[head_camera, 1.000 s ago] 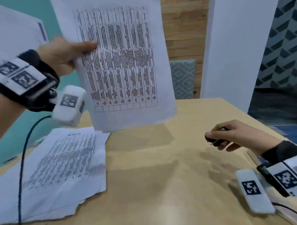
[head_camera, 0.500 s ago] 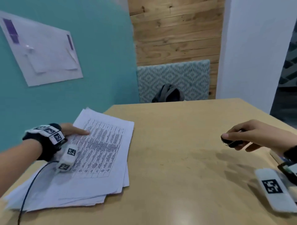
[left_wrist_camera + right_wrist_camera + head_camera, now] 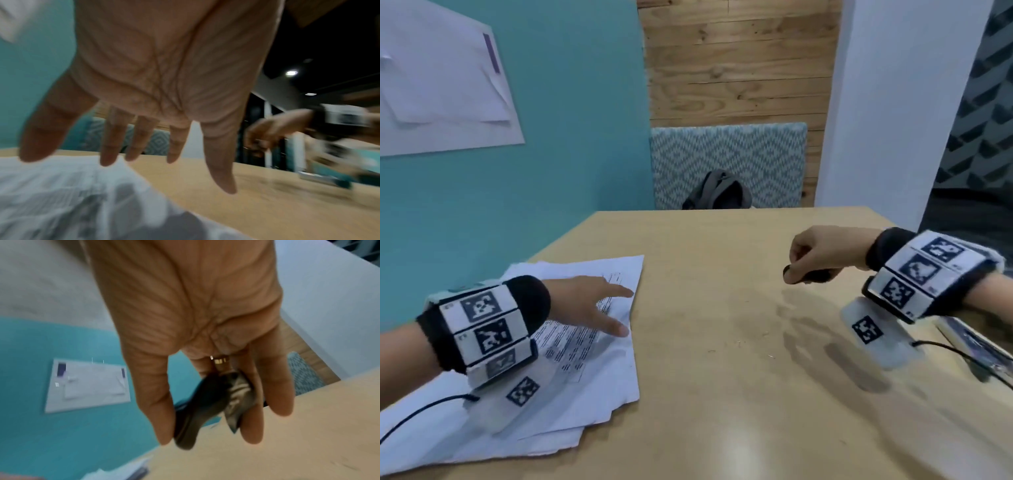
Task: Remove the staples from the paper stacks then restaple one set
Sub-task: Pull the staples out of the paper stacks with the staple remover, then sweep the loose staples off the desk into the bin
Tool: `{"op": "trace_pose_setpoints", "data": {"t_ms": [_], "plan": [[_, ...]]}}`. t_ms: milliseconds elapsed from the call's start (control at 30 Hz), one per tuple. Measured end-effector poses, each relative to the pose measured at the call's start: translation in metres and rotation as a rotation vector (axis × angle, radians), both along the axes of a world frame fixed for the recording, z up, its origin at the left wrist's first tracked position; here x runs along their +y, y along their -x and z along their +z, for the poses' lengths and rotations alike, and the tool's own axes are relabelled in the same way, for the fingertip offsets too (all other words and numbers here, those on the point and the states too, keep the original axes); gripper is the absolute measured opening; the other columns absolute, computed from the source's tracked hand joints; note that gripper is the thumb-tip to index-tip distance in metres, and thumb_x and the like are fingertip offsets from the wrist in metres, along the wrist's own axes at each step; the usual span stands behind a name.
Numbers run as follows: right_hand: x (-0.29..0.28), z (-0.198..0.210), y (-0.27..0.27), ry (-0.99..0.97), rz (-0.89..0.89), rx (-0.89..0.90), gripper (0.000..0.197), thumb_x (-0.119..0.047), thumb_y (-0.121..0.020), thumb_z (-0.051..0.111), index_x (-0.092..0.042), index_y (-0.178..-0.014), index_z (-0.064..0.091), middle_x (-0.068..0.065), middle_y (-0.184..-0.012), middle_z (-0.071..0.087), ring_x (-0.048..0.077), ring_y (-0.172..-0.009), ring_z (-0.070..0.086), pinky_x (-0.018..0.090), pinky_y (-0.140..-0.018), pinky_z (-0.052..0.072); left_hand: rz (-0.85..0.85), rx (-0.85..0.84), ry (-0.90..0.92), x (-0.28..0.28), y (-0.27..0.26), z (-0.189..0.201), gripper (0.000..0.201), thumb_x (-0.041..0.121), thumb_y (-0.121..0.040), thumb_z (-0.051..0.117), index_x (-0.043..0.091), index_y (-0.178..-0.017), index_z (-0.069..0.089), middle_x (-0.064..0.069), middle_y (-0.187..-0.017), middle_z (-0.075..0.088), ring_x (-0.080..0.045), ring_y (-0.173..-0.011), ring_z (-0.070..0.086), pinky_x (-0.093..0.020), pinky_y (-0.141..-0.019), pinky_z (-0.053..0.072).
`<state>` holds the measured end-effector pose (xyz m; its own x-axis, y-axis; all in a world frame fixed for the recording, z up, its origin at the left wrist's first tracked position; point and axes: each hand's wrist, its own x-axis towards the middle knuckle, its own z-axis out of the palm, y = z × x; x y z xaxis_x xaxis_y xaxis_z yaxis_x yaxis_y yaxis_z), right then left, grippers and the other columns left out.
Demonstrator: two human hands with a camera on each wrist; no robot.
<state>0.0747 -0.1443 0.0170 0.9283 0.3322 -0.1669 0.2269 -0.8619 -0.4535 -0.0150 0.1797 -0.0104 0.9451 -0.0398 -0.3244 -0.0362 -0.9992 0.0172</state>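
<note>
Teal wall (image 3: 571, 144) runs along my left, with a white sheet pinned to it, and the tan table (image 3: 722, 394) spreads out under both my wrists.

Farthest left on that table lies the paper stack (image 3: 571, 387), several printed sheets fanned loosely, their edges out of line. My left hand (image 3: 589, 305) is spread flat over its far corner, fingers straight and apart, holding nothing; from the left wrist view the fingertips (image 3: 109, 155) look just above or barely brushing the top sheet, and I cannot tell which.

Between my hands the bare wood carries a few tiny specks (image 3: 739, 341), too small to say whether they are pulled staples.

To the right, well apart from the papers, my right hand (image 3: 822, 255) hovers above the table with thumb and fingers curled round the staple remover (image 3: 207, 408), a small dark clawed tool, its jaws blurred.

I judge the unstapling to be finished or nearly so, since the sheets lie loose. Next I would square one set with both hands, which means setting the remover down and finding a stapler; none shows clearly in any view.
</note>
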Motion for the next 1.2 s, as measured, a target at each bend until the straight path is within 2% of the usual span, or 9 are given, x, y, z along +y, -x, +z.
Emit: {"op": "trace_pose_setpoints", "data": {"t_ms": [167, 267, 333, 433, 533, 633, 733, 1067, 1200], "plan": [[0.069, -0.017, -0.058, 0.277, 0.072, -0.08, 0.046, -0.027, -0.077, 0.074, 0.006, -0.106, 0.062, 0.01, -0.088, 0.053, 0.021, -0.072, 0.046, 0.023, -0.05, 0.036, -0.15, 0.136, -0.053, -0.032, 0.008, -0.02, 0.074, 0.053, -0.079, 0.063, 0.036, -0.142, 0.029, 0.006, -0.14, 0.041, -0.014, -0.129, 0.038, -0.033, -0.107, 0.032], [0.083, -0.038, -0.104, 0.344, 0.076, -0.085, 0.036, -0.028, -0.074, 0.077, 0.004, -0.08, 0.062, 0.008, -0.071, 0.053, 0.021, -0.066, 0.048, 0.015, -0.04, 0.035, -0.164, 0.144, -0.073, -0.031, 0.01, -0.024, 0.074, 0.052, -0.077, 0.067, 0.037, -0.139, 0.031, 0.005, -0.134, 0.044, -0.015, -0.124, 0.042, -0.035, -0.103, 0.037], [0.089, -0.049, -0.133, 0.461, 0.059, -0.025, 0.03, -0.034, -0.067, 0.082, -0.009, -0.065, 0.065, 0.003, -0.066, 0.059, 0.024, -0.066, 0.058, 0.012, -0.049, 0.047, -0.169, 0.141, -0.064, -0.028, 0.01, -0.026, 0.075, 0.053, -0.075, 0.067, 0.037, -0.139, 0.031, 0.005, -0.133, 0.043, -0.016, -0.123, 0.042, -0.037, -0.102, 0.038], [0.097, -0.06, -0.147, 0.548, 0.052, -0.051, 0.035, -0.045, -0.058, 0.084, -0.022, -0.054, 0.057, 0.002, -0.061, 0.054, 0.022, -0.059, 0.053, 0.036, -0.072, 0.055, -0.182, 0.127, -0.066, -0.028, 0.01, -0.026, 0.075, 0.052, -0.074, 0.068, 0.037, -0.138, 0.032, 0.005, -0.132, 0.043, -0.016, -0.121, 0.043, -0.037, -0.101, 0.039], [0.103, -0.049, -0.124, 0.557, 0.055, -0.032, 0.038, -0.051, -0.068, 0.077, -0.018, -0.077, 0.062, 0.001, -0.081, 0.056, 0.02, -0.069, 0.054, 0.031, -0.075, 0.047, -0.19, 0.128, -0.057, -0.03, 0.01, -0.025, 0.075, 0.048, -0.075, 0.07, 0.033, -0.138, 0.033, 0.002, -0.13, 0.045, -0.019, -0.119, 0.045, -0.037, -0.1, 0.039], [0.1, -0.03, -0.087, 0.476, 0.027, -0.057, 0.078, -0.048, -0.077, 0.07, 0.003, -0.132, 0.047, 0.021, -0.133, 0.05, 0.038, -0.12, 0.05, 0.043, -0.096, 0.042, -0.192, 0.128, -0.06, -0.031, 0.009, -0.023, 0.076, 0.048, -0.074, 0.071, 0.032, -0.139, 0.034, 0.001, -0.13, 0.047, -0.019, -0.119, 0.045, -0.036, -0.1, 0.04], [0.094, -0.001, -0.038, 0.383, 0.053, -0.109, 0.075, -0.043, -0.087, 0.06, -0.004, -0.143, 0.029, 0.013, -0.147, 0.035, 0.03, -0.131, 0.037, 0.037, -0.1, 0.036, -0.19, 0.146, -0.1, -0.035, 0.009, -0.019, 0.075, 0.05, -0.077, 0.067, 0.031, -0.14, 0.032, 0.002, -0.132, 0.048, -0.018, -0.121, 0.045, -0.033, -0.101, 0.039], [-0.037, 0.046, 0.189, -0.465, 0.333, 0.248, 0.052, -0.046, -0.067, 0.075, -0.029, -0.114, 0.063, -0.004, -0.114, 0.067, 0.01, -0.104, 0.065, 0.024, -0.07, 0.056, -0.407, 0.023, -0.021, -0.116, 0.037, 0.011, 0.077, 0.061, -0.08, 0.054, 0.034, -0.145, 0.021, 0.009, -0.145, 0.033, -0.012, -0.133, 0.03, -0.032, -0.11, 0.028], [-0.097, 0.025, 0.256, -0.88, 0.285, -0.011, 0.046, -0.05, -0.07, 0.072, -0.029, -0.11, 0.067, 0.003, -0.112, 0.069, 0.02, -0.097, 0.069, 0.027, -0.064, 0.057, -0.613, -0.044, 0.165, -0.173, 0.079, 0.019, 0.08, 0.063, -0.077, 0.053, 0.037, -0.144, 0.02, 0.013, -0.144, 0.034, -0.008, -0.13, 0.034, -0.032, -0.109, 0.03]]}}
